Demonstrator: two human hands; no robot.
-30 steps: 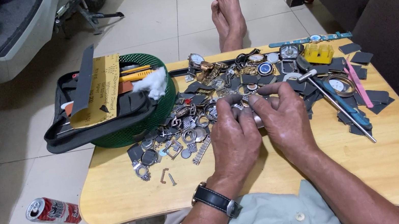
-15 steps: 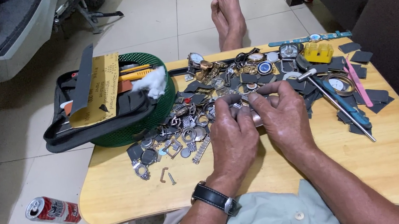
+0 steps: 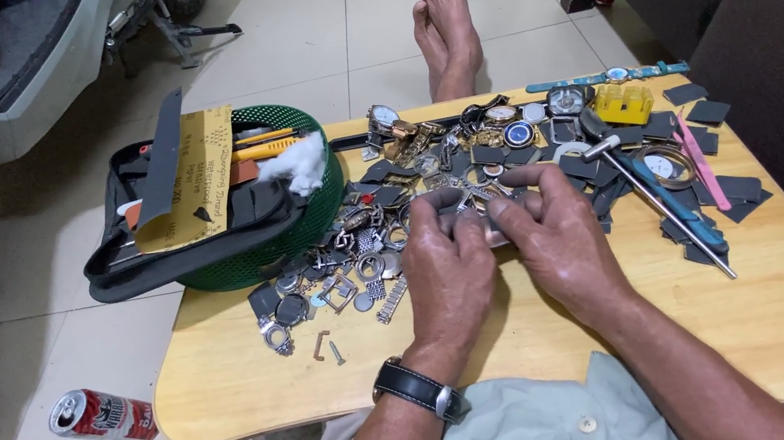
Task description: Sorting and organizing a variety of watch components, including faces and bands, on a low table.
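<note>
Left hand: at the middle of the worktop, knuckles up, fingers curled in; its grip is closed on a small metal watch part pinched at the fingertips.
Right hand: just beside the left at 3 o'clock, fingertips meeting the left's; its grip is closed on the same small part, thumb tucked under.
Small metal watch part: between the two sets of fingertips, mostly hidden, so its exact shape cannot be told; it sits just above the heap of parts.
Wristwatch: black strap on the left wrist, at 6 o'clock from the hands.
Worktop: pale wooden board with rounded corners, over the person's lap.
Heap of watch parts: cases, bracelet links and dials spread from 9 to 12 o'clock of the hands.
Green basket: at 10 o'clock, holding a dark pouch with a yellow ruler and a white tuft of cotton.
Screwdriver: blue-handled, at 3 o'clock, lying slantwise among dark square pads.
Yellow plastic box: at 1 o'clock, near the far edge.
Drink can: on the floor at 8 o'clock, lying on its side.
Bare feet: on the floor tiles at 12 o'clock, beyond the worktop.
</note>
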